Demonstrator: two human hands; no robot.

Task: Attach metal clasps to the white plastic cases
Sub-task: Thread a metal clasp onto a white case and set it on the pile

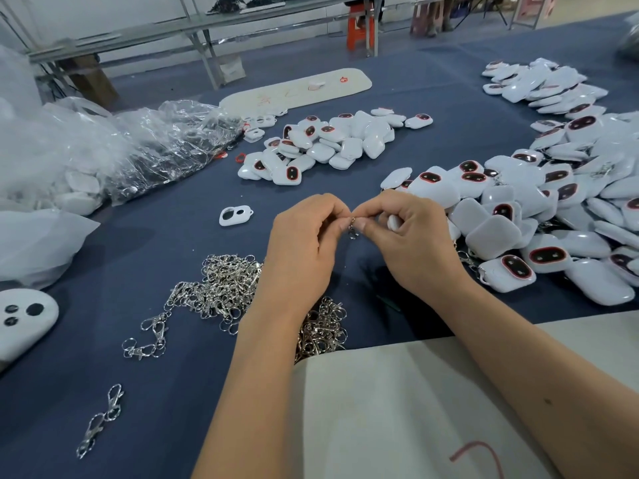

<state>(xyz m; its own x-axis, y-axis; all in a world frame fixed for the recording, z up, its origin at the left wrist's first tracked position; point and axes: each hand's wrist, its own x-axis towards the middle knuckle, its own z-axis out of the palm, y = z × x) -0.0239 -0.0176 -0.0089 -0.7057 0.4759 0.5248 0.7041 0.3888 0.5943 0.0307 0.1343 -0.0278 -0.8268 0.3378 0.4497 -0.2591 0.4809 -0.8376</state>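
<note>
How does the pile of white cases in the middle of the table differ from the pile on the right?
The middle pile is smaller and compact; the right pile is much larger and runs along the table's right side to the far corner. The middle pile lies beyond both hands; the right pile sits beside the right hand. Metal clasps show at the right pile's near edge, none plainly on the middle pile. Both hold white cases with dark, red-rimmed ovals.

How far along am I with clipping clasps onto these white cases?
Done: some cases in the big pile at right show clasps. In hand: left hand and right hand pinch one clasp at a case. Left: the middle pile and heaped loose clasps.
</note>
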